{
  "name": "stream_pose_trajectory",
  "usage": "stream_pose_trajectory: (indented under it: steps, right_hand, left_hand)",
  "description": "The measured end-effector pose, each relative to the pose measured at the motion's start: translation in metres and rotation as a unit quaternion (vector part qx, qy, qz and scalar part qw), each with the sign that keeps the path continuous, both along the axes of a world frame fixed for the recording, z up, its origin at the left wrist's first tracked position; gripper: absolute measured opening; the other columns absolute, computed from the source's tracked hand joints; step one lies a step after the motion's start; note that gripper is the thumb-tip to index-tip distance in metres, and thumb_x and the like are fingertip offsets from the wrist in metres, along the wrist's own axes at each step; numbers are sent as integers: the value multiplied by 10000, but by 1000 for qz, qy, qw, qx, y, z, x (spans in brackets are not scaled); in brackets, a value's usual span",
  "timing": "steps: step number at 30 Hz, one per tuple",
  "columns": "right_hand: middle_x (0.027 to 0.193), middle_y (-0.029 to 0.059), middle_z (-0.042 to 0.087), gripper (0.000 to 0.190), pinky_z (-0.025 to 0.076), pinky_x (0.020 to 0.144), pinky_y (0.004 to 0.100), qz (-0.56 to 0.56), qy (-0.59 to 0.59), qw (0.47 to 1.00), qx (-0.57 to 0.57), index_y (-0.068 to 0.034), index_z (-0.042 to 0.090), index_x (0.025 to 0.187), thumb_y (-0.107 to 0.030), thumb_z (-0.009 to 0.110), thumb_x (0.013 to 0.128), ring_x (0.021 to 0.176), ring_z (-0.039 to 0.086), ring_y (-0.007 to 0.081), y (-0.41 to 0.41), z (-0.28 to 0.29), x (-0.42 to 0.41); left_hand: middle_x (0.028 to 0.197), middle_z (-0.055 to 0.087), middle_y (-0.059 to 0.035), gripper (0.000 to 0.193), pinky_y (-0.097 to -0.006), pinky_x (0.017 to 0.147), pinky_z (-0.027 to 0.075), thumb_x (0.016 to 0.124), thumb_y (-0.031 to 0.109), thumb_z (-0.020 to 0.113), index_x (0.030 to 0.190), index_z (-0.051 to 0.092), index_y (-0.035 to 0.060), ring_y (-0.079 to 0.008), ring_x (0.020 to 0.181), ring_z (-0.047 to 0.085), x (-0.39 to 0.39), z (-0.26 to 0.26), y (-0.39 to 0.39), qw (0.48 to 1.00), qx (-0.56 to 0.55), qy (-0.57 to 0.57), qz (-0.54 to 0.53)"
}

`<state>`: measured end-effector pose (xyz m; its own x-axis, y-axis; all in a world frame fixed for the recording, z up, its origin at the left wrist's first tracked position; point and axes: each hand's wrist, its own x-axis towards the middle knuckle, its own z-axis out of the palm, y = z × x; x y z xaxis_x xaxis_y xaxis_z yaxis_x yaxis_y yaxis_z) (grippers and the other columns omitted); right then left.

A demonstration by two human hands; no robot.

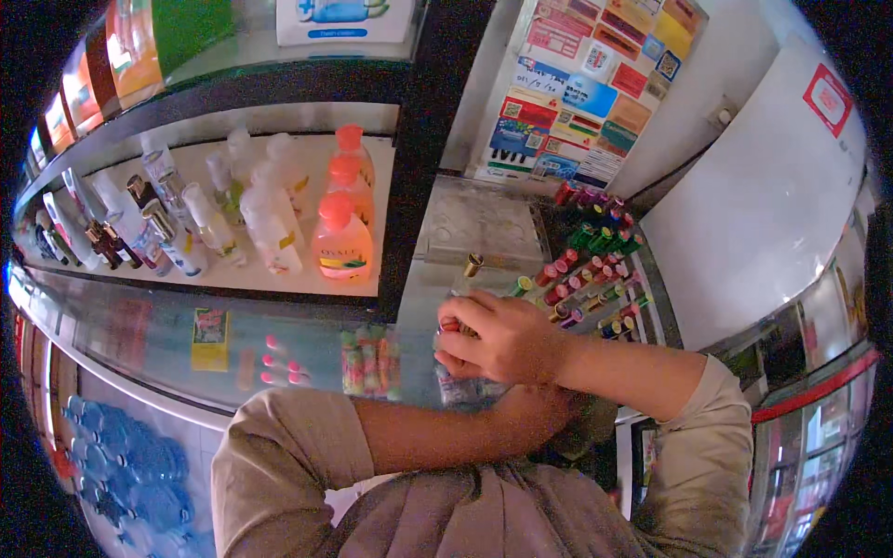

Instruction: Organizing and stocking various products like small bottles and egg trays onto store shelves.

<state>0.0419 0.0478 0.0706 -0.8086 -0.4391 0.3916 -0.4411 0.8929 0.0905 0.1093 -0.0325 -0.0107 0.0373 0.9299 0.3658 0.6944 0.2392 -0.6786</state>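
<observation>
My right hand is over small glass bottles at the counter's near side, its fingers curled. A red cap shows between them; whether they grip it I cannot tell. Just beyond the fingers stands a bottle with a gold cap. Clear bottles show below the hand. My left forearm crosses in front of my body, and my left hand is mostly hidden beneath the right wrist and forearm. Rows of small bottles with coloured caps stand right of and beyond the right hand.
A shelf on the left holds orange-capped bottles and clear spray bottles. Under the glass counter lie pink-tipped items and colourful packs. A clear plastic box is at the back. Blue water jugs stand lower left.
</observation>
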Motion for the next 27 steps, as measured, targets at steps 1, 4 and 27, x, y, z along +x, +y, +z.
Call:
stream_pose_trajectory:
  steps: [1, 4, 27]
  right_hand:
    - [893, 15, 532, 162, 529, 577, 284, -1, 1, 1000, 0, -140, 585, 788, -239, 706, 746, 747, 589, 172, -1, 1, 1]
    - [909, 25, 533, 166, 528, 591, 295, -7, -5, 1000, -3, -139, 591, 808, -248, 704, 754, 751, 590, 179, -2, 1, 2]
    - [976, 61, 505, 241, 542, 579, 331, -14, -87, 996, -33, -174, 609, 969, -315, 692, 791, 752, 613, 213, 3, 0, 8]
  left_hand:
    - [1007, 679, -147, 267, -366, 660, 542, 795, 159, 562, 1013, 679, 59, -252, 845, 677, -7, -4, 2, 1000, 0, 1, -1]
    - [1004, 680, -145, 297, -398, 722, 528, 794, 163, 559, 1045, 680, 63, -275, 894, 664, -29, -14, 11, 856, -29, -452, -250]
    - [1281, 561, -149, 429, -475, 930, 437, 867, 219, 477, 1277, 549, 114, -305, 1130, 562, -27, -10, 16, 898, -19, -364, -246]
